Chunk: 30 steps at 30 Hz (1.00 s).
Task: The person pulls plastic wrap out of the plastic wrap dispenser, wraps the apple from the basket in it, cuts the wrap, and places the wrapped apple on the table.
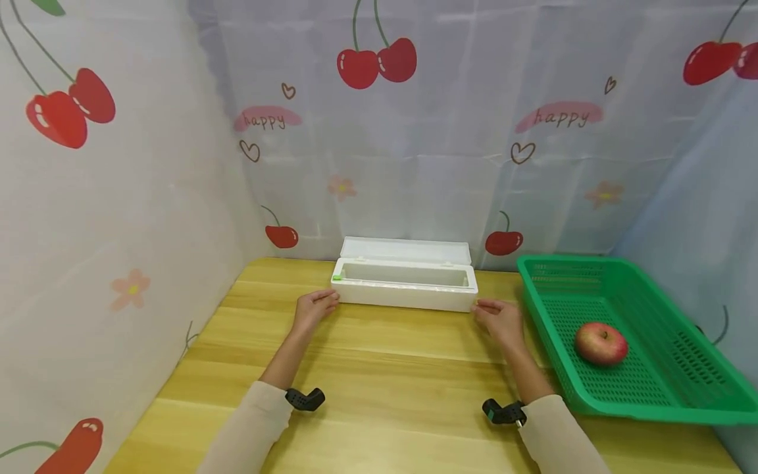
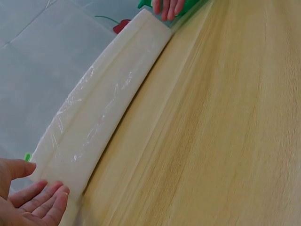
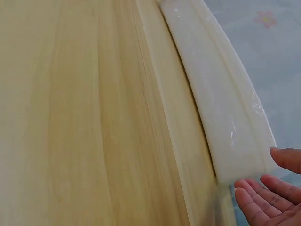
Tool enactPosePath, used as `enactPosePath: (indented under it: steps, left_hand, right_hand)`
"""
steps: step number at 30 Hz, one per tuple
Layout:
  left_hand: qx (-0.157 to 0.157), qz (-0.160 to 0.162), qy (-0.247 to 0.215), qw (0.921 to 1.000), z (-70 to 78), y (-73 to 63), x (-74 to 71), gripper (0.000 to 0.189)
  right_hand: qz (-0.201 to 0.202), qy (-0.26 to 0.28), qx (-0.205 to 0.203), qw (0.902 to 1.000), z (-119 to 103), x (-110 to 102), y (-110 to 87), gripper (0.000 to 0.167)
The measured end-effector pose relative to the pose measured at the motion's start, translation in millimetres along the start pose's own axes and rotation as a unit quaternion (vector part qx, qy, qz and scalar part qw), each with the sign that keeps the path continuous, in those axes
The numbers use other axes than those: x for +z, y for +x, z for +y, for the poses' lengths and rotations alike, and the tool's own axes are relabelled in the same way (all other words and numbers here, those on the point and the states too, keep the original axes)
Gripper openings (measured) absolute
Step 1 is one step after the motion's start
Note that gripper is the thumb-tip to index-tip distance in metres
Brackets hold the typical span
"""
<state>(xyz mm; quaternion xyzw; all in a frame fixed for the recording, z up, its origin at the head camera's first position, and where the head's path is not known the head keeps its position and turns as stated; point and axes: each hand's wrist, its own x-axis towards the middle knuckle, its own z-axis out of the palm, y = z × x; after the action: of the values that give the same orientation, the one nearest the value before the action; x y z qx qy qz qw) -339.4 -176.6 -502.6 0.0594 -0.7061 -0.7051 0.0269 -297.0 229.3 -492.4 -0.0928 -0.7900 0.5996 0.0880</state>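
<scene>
White box (image 1: 405, 298), long and low, stands near the far edge of the wooden table (image 1: 385, 375), its long front side facing me through the head camera. I see its lid (image 1: 405, 250) swung back behind it, leaning toward the curtain (image 1: 438, 164), so the long slot in its top shows. A small green piece (image 1: 337, 278) sits at the left end of the front rim. From both wrist views I make out shiny, wrinkled clear film (image 2: 101, 117) over the front face.

On my left side, the left hand (image 1: 312, 312) is at the box's left end, its fingers loosely extended and the thumb apart from them. The right hand (image 1: 500, 321) mirrors it at the right end, fingers gently bent, thumb raised away from them. Neither hand grips anything that I can see; whether the fingertips actually touch the box, I cannot tell.

To the right of the right hand I have a green basket (image 1: 669, 413) with perforated sides, holding one red apple (image 1: 601, 343). Black devices (image 1: 305, 399) sit at both wrists, beside beige sleeves (image 1: 249, 428). Cherries, hearts, flowers and the word "happy" decorate the curtain.
</scene>
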Motion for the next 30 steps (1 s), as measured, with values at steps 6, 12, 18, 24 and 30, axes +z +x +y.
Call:
enactPosePath:
  steps: [6, 12, 18, 24, 30]
  left_hand:
    - [-0.002, 0.002, 0.0, 1.0, -0.5, 0.2, 3.5, 0.03]
    - [-0.007, -0.012, -0.003, 0.9999, -1.6, 1.2, 4.7, 0.033]
    - [-0.003, -0.035, -0.005, 0.9994, -3.4, 5.8, 8.8, 0.034]
    - [-0.005, -0.056, -0.003, 0.9984, -4.7, 5.8, 12.6, 0.034]
    - [-0.018, -0.058, -0.004, 0.9982, -9.9, 8.6, 15.4, 0.034]
  right_hand:
    - [0.0, 0.038, 0.016, 0.9991, -3, 5, 2.0, 0.038]
    - [-0.01, 0.095, 0.048, 0.9942, 0, 12, 4.1, 0.039]
    - [-0.025, 0.125, 0.067, 0.9895, 0, 17, 8.9, 0.042]
    - [-0.034, 0.141, 0.072, 0.9868, -4, 21, 8.3, 0.041]
    - [-0.032, 0.149, 0.078, 0.9852, -1, 23, 7.5, 0.038]
